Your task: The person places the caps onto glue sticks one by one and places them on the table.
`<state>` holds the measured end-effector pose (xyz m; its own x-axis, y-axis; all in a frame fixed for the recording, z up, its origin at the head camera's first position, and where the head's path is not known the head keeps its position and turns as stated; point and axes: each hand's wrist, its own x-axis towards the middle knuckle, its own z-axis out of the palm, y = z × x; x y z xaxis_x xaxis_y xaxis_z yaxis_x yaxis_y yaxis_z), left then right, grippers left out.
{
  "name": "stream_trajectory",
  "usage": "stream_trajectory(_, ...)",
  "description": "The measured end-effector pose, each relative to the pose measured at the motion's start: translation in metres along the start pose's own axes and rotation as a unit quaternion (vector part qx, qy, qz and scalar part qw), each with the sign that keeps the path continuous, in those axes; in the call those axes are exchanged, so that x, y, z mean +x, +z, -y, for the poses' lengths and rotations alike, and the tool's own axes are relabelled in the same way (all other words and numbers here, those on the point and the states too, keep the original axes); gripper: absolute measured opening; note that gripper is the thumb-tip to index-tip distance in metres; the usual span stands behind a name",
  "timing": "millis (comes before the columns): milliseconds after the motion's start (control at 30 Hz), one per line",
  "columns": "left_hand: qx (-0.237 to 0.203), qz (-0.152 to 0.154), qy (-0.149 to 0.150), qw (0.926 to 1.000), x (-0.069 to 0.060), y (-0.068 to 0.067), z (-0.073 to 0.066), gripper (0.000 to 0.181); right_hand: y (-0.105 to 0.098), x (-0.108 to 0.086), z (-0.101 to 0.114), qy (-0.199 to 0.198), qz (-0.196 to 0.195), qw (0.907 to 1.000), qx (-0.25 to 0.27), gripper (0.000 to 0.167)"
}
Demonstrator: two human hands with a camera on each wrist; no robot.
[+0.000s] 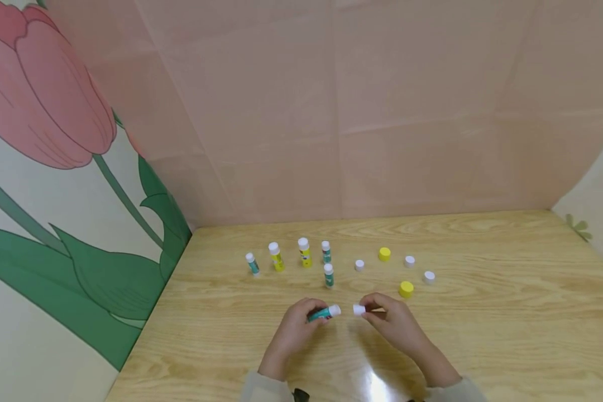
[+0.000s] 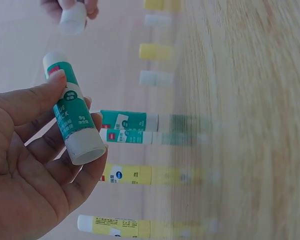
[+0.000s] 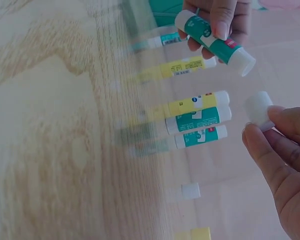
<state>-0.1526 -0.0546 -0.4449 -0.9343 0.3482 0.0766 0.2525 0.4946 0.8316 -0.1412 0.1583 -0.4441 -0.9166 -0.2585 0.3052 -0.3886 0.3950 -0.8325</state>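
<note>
My left hand (image 1: 296,326) holds a teal-labelled glue stick (image 1: 319,315) between thumb and fingers, tilted above the table. In the left wrist view the label of this glue stick (image 2: 72,107) reads 9g, and both its ends are white. Across a small gap, my right hand (image 1: 394,326) pinches a small white cap (image 1: 358,310) between thumb and fingertips. Seen from the right wrist, the white cap (image 3: 259,111) is apart from the glue stick (image 3: 215,42), whose white end points toward it.
Beyond my hands stand several glue sticks: teal ones such as this glue stick (image 1: 329,276) and yellow ones such as this yellow glue stick (image 1: 305,254). To their right lie yellow caps (image 1: 406,289) and white caps (image 1: 429,277). A pink-covered wall (image 1: 341,139) rises behind the wooden table (image 1: 206,324).
</note>
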Motion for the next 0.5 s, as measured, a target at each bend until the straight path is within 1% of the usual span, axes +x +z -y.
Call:
stream_trajectory(233, -0.001, 0.001, 0.005, 1.0000, -0.0004, 0.0024, 0.0022, 0.019, 0.0011, -0.0018, 0.0028, -0.003, 0.002, 0.9999, 0.010, 0.017)
stream_trajectory(500, 0.009, 0.001, 0.012, 0.9999, -0.0008, 0.0033, 0.0015, 0.019, 0.0020, -0.0013, 0.0061, -0.008, 0.000, 0.9998, 0.019, 0.016)
